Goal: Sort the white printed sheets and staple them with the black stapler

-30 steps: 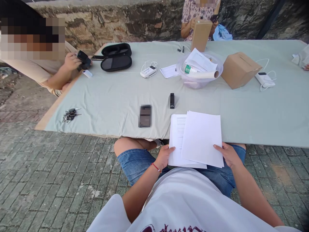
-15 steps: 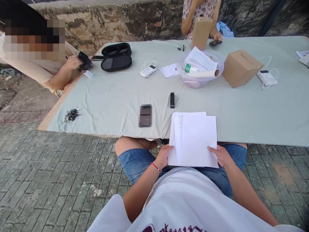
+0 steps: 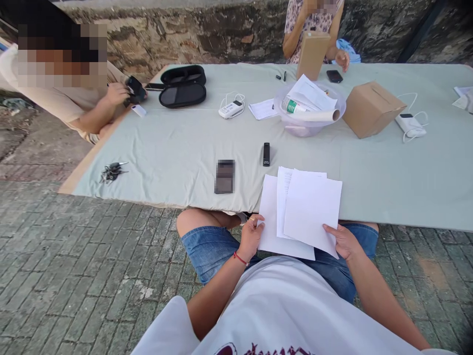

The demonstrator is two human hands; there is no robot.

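Sheets of paper (image 3: pixel 312 207), loosely fanned in at least three layers, lie between your hands, partly above your lap and partly over the near edge of the table (image 3: pixel 177 148). Your left hand (image 3: pixel 251 235) pinches the left margin of the lowest sheet. Your right hand (image 3: pixel 344 241) grips the lower right edge of the top sheet, thumb above; the fingers beneath are hidden. Holding them by the margins probably keeps the pages flat and their faces uncovered. The uneven overlap leaves a strip of print visible on a middle sheet, while the top one looks blank. Whether the paper rests on the cloth, you cannot tell from this angle.

Just beyond the pages lies a small black device (image 3: pixel 266 154), and left of it a dark, blurred rectangular object (image 3: pixel 224 176); both sit clear of the paper, seemingly within easy reach. Keys (image 3: pixel 113 172) lie near the table's left end.

Farther back, a translucent basin (image 3: pixel 303 130) gathers papers, a green-labelled item and a white roll, likely to keep loose things together. Beside it stands a cardboard box (image 3: pixel 373 111). White devices with cables lie left of the basin (image 3: pixel 231 109) and right of the box (image 3: pixel 412 125). A black case (image 3: pixel 183 96) lies open towards the back left.

At the left end, another person's hand (image 3: pixel 118 93) holds a dark device (image 3: pixel 136 88). Across the table, someone sits behind an upright carton (image 3: pixel 313 55), one hand (image 3: pixel 343 59) raised near a phone (image 3: pixel 334 76).
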